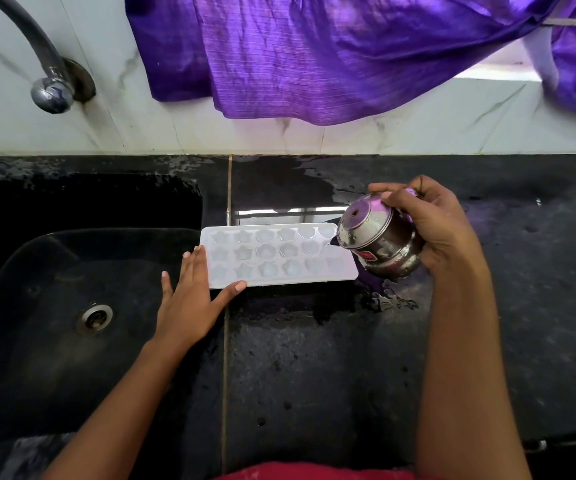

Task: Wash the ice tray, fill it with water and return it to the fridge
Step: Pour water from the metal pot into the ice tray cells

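Head view, looking down at a wet black kitchen tabletop [314,358]. My right grip [432,230] is closed around a small steel pot [376,240], with fingers curled over its belly. It holds the pot in the air, tipped steeply with its base turned up toward the camera, just over the right end of the ice tray [279,254]. I judge the tilt is for pouring water into the cells. The pot's mouth is hidden, so I cannot tell whether any water is running.

My left grip [186,306] is open. Its fingers lie straight and flat on the tray's left end, and the thumb runs along the near edge. I take this as steadying the light tray so it does not slide toward the sink [37,306].

The tray lies flat on the tabletop, cells up, with its left end just beside the sink's rim. A puddle [394,299] shines on the tabletop below the pot. Behind, a tap [51,91] juts from the tiled wall over the sink, and a purple cloth [314,57] hangs above.
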### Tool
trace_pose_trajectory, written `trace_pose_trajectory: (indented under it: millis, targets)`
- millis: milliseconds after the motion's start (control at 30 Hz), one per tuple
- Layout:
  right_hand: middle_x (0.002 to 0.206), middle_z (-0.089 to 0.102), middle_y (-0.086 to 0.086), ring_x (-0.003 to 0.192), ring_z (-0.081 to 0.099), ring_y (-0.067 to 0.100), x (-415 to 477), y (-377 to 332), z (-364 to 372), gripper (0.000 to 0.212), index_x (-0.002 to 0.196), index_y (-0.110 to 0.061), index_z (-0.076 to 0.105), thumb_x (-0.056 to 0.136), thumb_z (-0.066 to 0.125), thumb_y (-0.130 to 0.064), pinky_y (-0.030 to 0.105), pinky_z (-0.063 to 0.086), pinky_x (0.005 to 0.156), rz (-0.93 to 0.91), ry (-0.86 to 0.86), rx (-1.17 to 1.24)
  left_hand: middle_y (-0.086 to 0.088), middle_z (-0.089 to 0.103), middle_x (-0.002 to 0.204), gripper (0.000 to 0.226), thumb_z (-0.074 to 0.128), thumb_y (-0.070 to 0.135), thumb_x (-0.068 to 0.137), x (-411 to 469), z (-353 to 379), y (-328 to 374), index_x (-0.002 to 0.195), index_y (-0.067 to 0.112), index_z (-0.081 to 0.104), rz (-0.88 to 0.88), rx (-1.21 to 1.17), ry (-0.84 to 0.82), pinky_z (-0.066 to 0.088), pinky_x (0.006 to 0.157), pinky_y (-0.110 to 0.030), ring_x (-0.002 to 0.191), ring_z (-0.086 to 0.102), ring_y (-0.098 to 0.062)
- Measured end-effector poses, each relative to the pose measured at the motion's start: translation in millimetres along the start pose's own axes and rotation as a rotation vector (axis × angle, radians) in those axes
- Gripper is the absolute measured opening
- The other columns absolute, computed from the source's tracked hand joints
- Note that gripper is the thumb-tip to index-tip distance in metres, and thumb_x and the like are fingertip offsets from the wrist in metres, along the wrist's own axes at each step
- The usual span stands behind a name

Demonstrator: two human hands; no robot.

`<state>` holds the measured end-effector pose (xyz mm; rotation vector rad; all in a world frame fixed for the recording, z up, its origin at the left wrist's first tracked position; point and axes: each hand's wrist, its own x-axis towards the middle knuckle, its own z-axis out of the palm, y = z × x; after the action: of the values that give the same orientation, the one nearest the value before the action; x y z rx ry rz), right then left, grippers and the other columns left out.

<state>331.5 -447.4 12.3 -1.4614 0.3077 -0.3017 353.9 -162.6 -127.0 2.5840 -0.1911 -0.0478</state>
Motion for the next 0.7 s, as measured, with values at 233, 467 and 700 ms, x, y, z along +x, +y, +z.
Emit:
trace_pose_trajectory:
  millis: [233, 467, 700]
  targets:
    - [0.08, 0.074, -0.002, 0.079, 0.069, 0.013, 0.2, -1.9, 3.3, 0.032, 0.065, -0.016, 0.042, 0.081, 0.058, 0.006, 0.024, 0.053, 0.058, -0.033, 0.004, -0.008, 0.0, 0.0, 0.159, 0.099, 0.031, 0.072, 0.076, 0.2, 0.4, -0.2, 0.15, 0.016, -0.005, -0.003, 0.006, -0.001, -0.01, 0.114, -0.045, 0.145, -0.008, -0.012]
    - [0.084, 0.074, -0.002, 0.083, 0.069, 0.014, -1.0, -4.4, 2.9, 0.032, 0.065, -0.017, 0.042, 0.082, 0.059, 0.004, 0.028, 0.054, 0.063, -0.051, 0.016, -0.012, 0.0, 0.0, 0.159, 0.099, 0.03, 0.072, 0.075, -0.5, -0.6, 0.6, 0.15, 0.016, -0.005, -0.003, 0.006, -0.005, -0.01, 0.115, -0.045, 0.145, -0.007, -0.012]
    - [0.078, 0.074, -0.004, 0.076, 0.069, 0.011, -2.6, -6.1, 4.4, 0.034, 0.064, -0.016, 0.04, 0.082, 0.059, 0.006, 0.023, 0.053, 0.057, -0.063, 0.013, 0.001, 0.0, 0.0, 0.159, 0.1, 0.029, 0.072, 0.074, -0.5, -0.5, 1.3, 0.15, 0.016, -0.005, 0.003, 0.003, 0.0, -0.009, 0.115, -0.045, 0.145, -0.007, -0.012]
